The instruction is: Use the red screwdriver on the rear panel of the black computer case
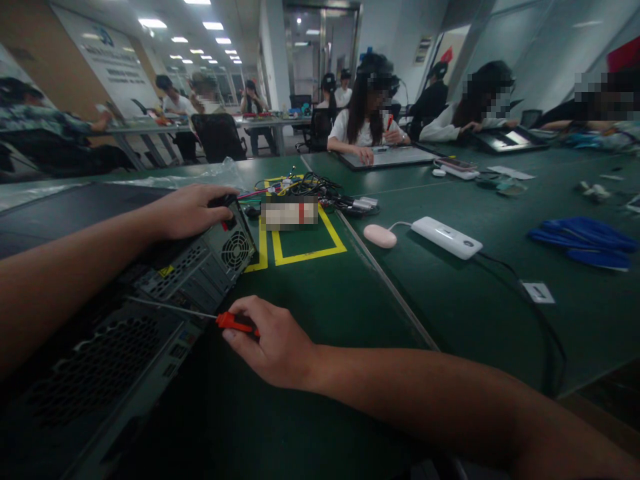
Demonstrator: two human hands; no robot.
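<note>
A black desktop computer case (170, 267) lies at the left, its rear panel with vents, slots and a round fan grille turned toward me. My left hand (200, 208) reaches across its top and grips the far corner, thumb against the rear panel. In my right hand (275, 343) is a screwdriver (233, 323) with an orange-red handle, pinched between thumb and fingers. Its long thin shaft points left, to the rear panel below the slots. Whether the tip touches a screw is too dark to tell.
Behind the case lie a tangle of cables (325, 187) and a blurred-out box (289, 213) by yellow tape squares (310, 255). Rightward are a white power bank (447, 238), a pink rounded device (380, 235) and blue cloth (583, 241). Several people sit at tables beyond.
</note>
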